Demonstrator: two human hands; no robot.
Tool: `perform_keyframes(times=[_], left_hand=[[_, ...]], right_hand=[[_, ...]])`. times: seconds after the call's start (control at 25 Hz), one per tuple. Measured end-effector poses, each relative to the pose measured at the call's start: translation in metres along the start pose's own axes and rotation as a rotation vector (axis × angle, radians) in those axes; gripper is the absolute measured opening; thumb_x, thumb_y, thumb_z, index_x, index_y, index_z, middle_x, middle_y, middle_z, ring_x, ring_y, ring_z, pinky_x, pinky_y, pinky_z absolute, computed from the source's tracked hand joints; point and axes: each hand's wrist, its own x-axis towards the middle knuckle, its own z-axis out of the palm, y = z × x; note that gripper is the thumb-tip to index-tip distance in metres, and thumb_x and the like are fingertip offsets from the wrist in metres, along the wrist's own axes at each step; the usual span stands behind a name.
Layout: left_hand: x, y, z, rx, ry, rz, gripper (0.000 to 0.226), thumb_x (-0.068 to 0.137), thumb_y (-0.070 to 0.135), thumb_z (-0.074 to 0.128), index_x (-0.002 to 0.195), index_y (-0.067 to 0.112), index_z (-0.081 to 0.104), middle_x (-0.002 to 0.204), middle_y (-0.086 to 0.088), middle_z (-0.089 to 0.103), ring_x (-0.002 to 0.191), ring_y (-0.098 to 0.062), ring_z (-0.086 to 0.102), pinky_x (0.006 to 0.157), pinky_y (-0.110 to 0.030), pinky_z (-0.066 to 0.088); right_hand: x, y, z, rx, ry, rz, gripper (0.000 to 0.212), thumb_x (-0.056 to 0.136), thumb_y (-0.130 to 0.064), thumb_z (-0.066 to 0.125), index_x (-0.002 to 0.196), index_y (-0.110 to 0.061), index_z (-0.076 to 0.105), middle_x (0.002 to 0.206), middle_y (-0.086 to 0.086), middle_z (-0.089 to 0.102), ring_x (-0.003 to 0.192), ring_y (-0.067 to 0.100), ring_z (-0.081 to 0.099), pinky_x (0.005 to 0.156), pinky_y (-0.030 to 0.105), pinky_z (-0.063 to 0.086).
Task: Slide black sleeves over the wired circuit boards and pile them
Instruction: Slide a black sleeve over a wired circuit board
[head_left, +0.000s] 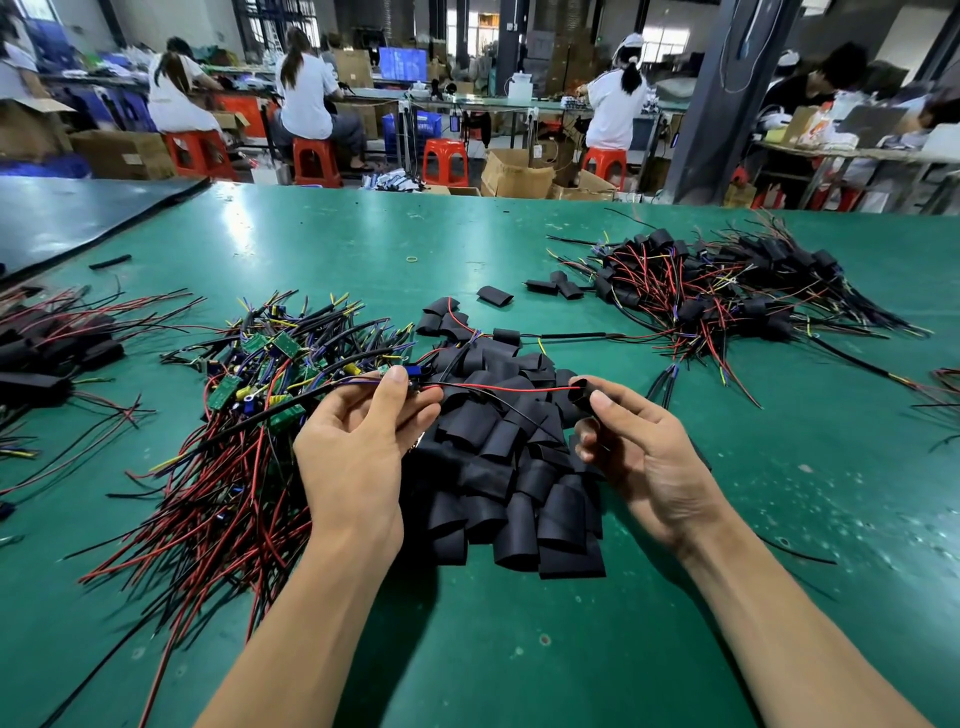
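Black sleeve (581, 396) is pinched between thumb and forefinger of the right hand (639, 457), the red wire (509, 388) reaching its mouth. The left hand (358, 447) pinches the wired circuit board (413, 375) at its fingertips. If the pinch flattens the mouth, the board could jam there.

Near edge of the worktop (493, 649): bare green strip, you can pass here. Centre: loose sleeve pile (519, 478) blocks. The wired-board tangle (249, 415) touches its left side, wires trailing toward the near edge. Far right: sleeved heap (727, 291), wires fanned outward. Left edge: another heap (47, 353). Far middle: open lane with stray sleeves (494, 295). Above the pile, a red wire (509, 388) pinched in your left hand (358, 441) runs to the sleeve (581, 395) in your right hand (644, 457) and bars the gap.
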Motion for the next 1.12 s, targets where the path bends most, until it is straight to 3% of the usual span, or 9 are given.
perform_keyframes(times=[0.12, 0.44, 0.6, 0.76, 0.92, 1.12], left_hand=[[-0.001, 0.001, 0.0, 0.009, 0.006, -0.001, 0.008, 0.092, 0.006, 0.067, 0.089, 0.002, 0.061, 0.072, -0.004, 0.072, 0.072, -0.027, 0.075, 0.063, -0.025, 0.059], [0.002, 0.004, -0.002, -0.003, 0.07, -0.003, 0.013, 0.092, 0.005, 0.067, 0.099, -0.002, 0.058, 0.08, -0.012, 0.068, 0.07, -0.025, 0.074, 0.064, -0.026, 0.06], [0.003, 0.002, -0.003, -0.004, 0.073, 0.002, 0.013, 0.092, 0.004, 0.066, 0.099, -0.003, 0.058, 0.083, -0.015, 0.068, 0.07, -0.025, 0.074, 0.063, -0.024, 0.058], [0.005, 0.001, -0.004, -0.006, 0.081, 0.011, 0.017, 0.092, 0.004, 0.067, 0.104, -0.004, 0.057, 0.084, -0.016, 0.067, 0.07, -0.025, 0.074, 0.063, -0.024, 0.058], [0.004, 0.0, -0.004, 0.001, 0.083, 0.011, 0.017, 0.092, 0.004, 0.067, 0.104, -0.004, 0.058, 0.084, -0.015, 0.068, 0.072, -0.026, 0.075, 0.064, -0.025, 0.059], [-0.006, -0.002, 0.002, 0.034, 0.032, -0.064, 0.013, 0.09, 0.005, 0.069, 0.094, -0.003, 0.06, 0.082, -0.015, 0.069, 0.075, -0.028, 0.075, 0.066, -0.027, 0.06]], right_hand=[[0.0, 0.002, -0.001, -0.044, -0.089, -0.01, 0.023, 0.078, -0.018, 0.073, 0.099, -0.012, 0.079, 0.082, 0.005, 0.056, 0.062, 0.013, 0.048, 0.055, 0.022, 0.042], [0.001, -0.002, -0.007, -0.124, -0.268, 0.021, 0.047, 0.068, -0.029, 0.089, 0.109, -0.011, 0.076, 0.084, 0.0, 0.058, 0.066, 0.011, 0.052, 0.059, 0.023, 0.046], [-0.003, -0.005, -0.006, -0.151, -0.335, 0.049, 0.052, 0.066, -0.031, 0.091, 0.112, -0.014, 0.076, 0.076, -0.003, 0.059, 0.067, 0.011, 0.053, 0.061, 0.021, 0.048], [-0.005, -0.006, -0.003, -0.181, -0.324, 0.062, 0.04, 0.071, -0.023, 0.08, 0.11, -0.017, 0.077, 0.071, -0.004, 0.058, 0.064, 0.012, 0.051, 0.061, 0.021, 0.048], [-0.005, -0.006, -0.003, -0.171, -0.312, 0.064, 0.039, 0.073, -0.02, 0.084, 0.111, -0.015, 0.077, 0.072, -0.005, 0.059, 0.064, 0.01, 0.052, 0.06, 0.02, 0.048], [-0.004, 0.006, 0.007, -0.171, -0.103, -0.012, 0.042, 0.069, -0.028, 0.083, 0.107, -0.013, 0.077, 0.071, -0.003, 0.053, 0.061, 0.013, 0.041, 0.056, 0.02, 0.04]])
